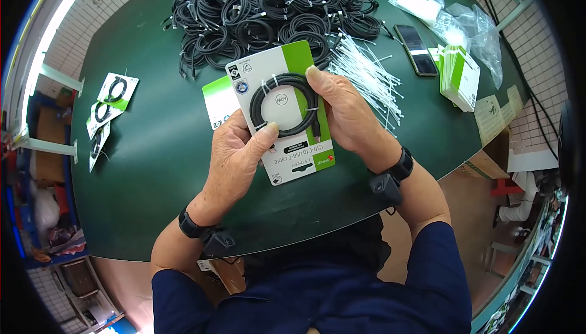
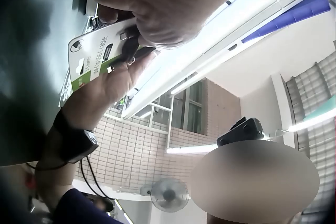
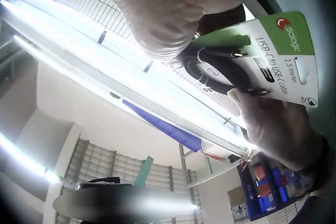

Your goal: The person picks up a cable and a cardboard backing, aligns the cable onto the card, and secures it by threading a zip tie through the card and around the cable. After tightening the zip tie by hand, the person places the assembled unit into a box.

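Both hands hold a white and green USB-C cable card (image 1: 262, 65) over the table; its printed text is upside down in the head view. A coiled black cable (image 1: 287, 79) lies on the card's face, fastened with white ties. My left hand (image 1: 235, 151) grips the card's left edge, thumb on the coil's lower side. On the other side my right hand (image 1: 351, 111) grips the edge, thumb near the upper corner. In the right wrist view the cable's metal plugs (image 3: 239, 54) show against the card. Another card (image 1: 215, 103) lies partly hidden behind the left hand.
A big heap of coiled black cables (image 1: 262, 10) covers the far side of the green table (image 1: 146, 175). Loose white cable ties (image 1: 366, 77), a phone (image 1: 417, 50), a stack of cards (image 1: 459, 77) and plastic bags (image 1: 421, 3) lie right. Several cards with cables (image 1: 116, 90) lie left.
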### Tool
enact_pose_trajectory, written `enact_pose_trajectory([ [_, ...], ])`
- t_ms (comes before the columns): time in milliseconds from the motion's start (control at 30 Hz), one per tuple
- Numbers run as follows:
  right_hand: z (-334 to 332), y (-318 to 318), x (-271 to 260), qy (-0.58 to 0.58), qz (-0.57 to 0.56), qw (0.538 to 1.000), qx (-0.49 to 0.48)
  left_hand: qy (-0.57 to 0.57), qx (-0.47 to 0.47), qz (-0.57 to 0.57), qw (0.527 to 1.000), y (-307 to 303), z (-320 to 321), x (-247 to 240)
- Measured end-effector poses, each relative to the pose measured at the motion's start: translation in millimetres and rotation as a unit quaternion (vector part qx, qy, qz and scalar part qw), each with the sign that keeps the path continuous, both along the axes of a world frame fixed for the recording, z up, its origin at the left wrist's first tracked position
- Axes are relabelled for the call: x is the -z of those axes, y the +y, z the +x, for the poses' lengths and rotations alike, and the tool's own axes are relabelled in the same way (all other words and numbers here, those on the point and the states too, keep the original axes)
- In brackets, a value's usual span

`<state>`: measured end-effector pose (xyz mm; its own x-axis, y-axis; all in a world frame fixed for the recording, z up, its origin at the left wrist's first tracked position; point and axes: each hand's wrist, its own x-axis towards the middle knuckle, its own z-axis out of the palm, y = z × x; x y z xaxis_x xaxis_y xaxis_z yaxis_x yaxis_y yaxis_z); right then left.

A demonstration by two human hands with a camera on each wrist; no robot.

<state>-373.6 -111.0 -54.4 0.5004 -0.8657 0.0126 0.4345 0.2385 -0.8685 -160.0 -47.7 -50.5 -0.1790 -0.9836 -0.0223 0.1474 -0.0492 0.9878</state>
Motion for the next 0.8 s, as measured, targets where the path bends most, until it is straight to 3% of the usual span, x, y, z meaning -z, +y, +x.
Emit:
enact_pose_trajectory([
  [333, -1, -6, 8, -0.04, 0.097, 0.994, -0.007, -0.055, 0.032, 0.001, 0.998, 0, -1, 1],
  [633, 2, -3, 1, -0.046, 0.059, 0.997, 0.015, -0.009, -0.008, 0.038, 0.999, -7, 5, 2],
  [800, -2, -8, 7, 0.097, 0.012, 0.99, 0.098, 0.012, -0.033, 0.043, 0.998, -7, 20, 3],
])
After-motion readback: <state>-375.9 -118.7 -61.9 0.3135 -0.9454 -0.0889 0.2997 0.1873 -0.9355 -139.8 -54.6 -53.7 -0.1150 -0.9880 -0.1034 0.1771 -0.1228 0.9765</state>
